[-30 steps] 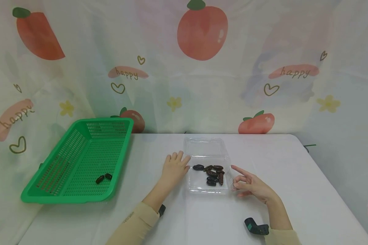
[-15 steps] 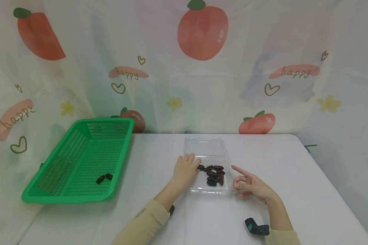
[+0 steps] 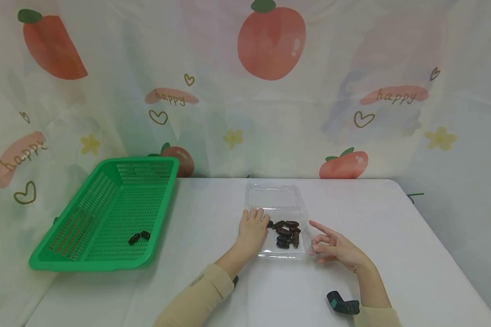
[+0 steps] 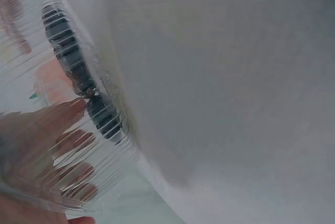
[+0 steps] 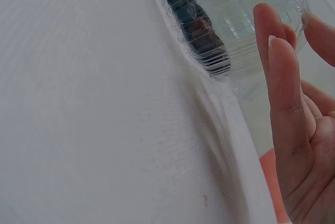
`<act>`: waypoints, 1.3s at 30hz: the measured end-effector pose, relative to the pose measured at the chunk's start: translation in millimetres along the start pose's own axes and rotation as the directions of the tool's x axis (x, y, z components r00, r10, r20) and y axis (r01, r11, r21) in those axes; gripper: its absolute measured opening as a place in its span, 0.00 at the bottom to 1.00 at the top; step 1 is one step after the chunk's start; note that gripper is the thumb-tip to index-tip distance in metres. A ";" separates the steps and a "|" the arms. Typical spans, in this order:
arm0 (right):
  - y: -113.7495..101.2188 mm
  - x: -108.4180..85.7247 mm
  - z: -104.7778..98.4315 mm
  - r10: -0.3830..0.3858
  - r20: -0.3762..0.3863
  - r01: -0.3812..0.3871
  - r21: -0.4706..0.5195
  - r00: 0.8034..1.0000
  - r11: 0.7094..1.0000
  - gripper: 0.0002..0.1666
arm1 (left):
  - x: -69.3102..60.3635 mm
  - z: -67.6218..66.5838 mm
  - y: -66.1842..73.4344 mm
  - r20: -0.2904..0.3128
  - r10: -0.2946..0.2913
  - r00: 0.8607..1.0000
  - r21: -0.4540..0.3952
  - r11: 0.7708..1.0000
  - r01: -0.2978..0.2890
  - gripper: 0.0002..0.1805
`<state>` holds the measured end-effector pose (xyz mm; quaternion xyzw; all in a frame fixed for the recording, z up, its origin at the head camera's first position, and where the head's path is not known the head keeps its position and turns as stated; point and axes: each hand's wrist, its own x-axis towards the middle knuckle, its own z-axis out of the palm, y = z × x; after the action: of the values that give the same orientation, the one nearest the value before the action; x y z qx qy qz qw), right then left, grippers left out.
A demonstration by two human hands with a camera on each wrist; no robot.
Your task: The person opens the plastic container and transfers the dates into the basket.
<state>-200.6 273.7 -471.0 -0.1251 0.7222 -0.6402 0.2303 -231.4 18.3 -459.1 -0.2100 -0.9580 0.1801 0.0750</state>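
Note:
A clear plastic box (image 3: pixel 284 255) with its lid raised holds several dark oblong pieces (image 3: pixel 284 232). My left hand (image 3: pixel 251 232) reaches over the box's left side, its fingertips at the leftmost piece, which they partly cover. Through the box wall in the left wrist view, a fingertip of the left hand (image 4: pixel 36 135) meets the end of one dark piece (image 4: pixel 104 118); a firm hold cannot be made out. On the other side, my right hand (image 3: pixel 341 250) has its index finger extended to the box's right edge. That right hand (image 5: pixel 303 124) holds no piece.
A green perforated basket (image 3: pixel 90 265) stands at the left with two dark pieces (image 3: pixel 139 237) inside. The white table (image 3: pixel 393 236) ends at a patterned cloth backdrop (image 3: pixel 212 136). A black device (image 3: pixel 343 303) is by the right wrist.
My left hand has moved right, from beside the box to over its left side, and now partly covers the leftmost piece. The right hand has stayed at the right edge.

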 end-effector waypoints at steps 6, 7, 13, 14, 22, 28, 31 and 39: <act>-1.0 -0.9 0.2 0.000 -0.001 0.000 0.000 1.000 1.000 0.44 | 2.6 2.0 1.5 0.024 0.002 1.000 0.020 1.000 -0.002 0.22; -1.2 -1.0 0.3 0.000 -0.001 0.000 0.000 1.000 1.000 0.44 | 2.9 2.3 1.7 0.026 0.002 1.000 0.018 1.000 -0.002 0.22; -1.1 -1.1 0.6 0.000 -0.001 0.000 -0.005 1.000 1.000 0.44 | 3.9 4.1 2.9 0.020 0.003 1.000 -0.018 1.000 -0.003 0.23; -1.0 -1.1 0.4 -0.002 0.000 0.002 -0.004 1.000 1.000 0.44 | 4.0 4.3 3.2 0.018 0.002 1.000 -0.026 1.000 -0.002 0.23; -0.6 -0.9 0.3 0.001 -0.004 -0.001 -0.004 1.000 1.000 0.44 | 4.4 4.8 2.8 0.004 -0.009 1.000 -0.102 0.995 0.009 0.20; -0.8 -0.9 0.1 0.001 0.001 -0.001 -0.004 1.000 1.000 0.44 | 4.7 6.5 2.8 -0.006 -0.007 1.000 -0.138 0.990 0.006 0.19; -1.0 -0.6 0.2 0.001 0.001 -0.001 -0.009 1.000 1.000 0.44 | 4.2 6.1 2.3 -0.011 -0.002 1.000 -0.141 0.990 0.000 0.18; -1.9 -0.6 0.5 -0.002 0.004 0.002 -0.010 1.000 1.000 0.45 | 3.0 5.4 1.9 -0.037 -0.004 0.999 -0.126 0.992 0.000 0.19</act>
<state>-200.1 273.3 -469.1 -0.1282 0.7249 -0.6364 0.2304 -234.6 19.5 -464.6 -0.2167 -0.9661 0.1153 0.0798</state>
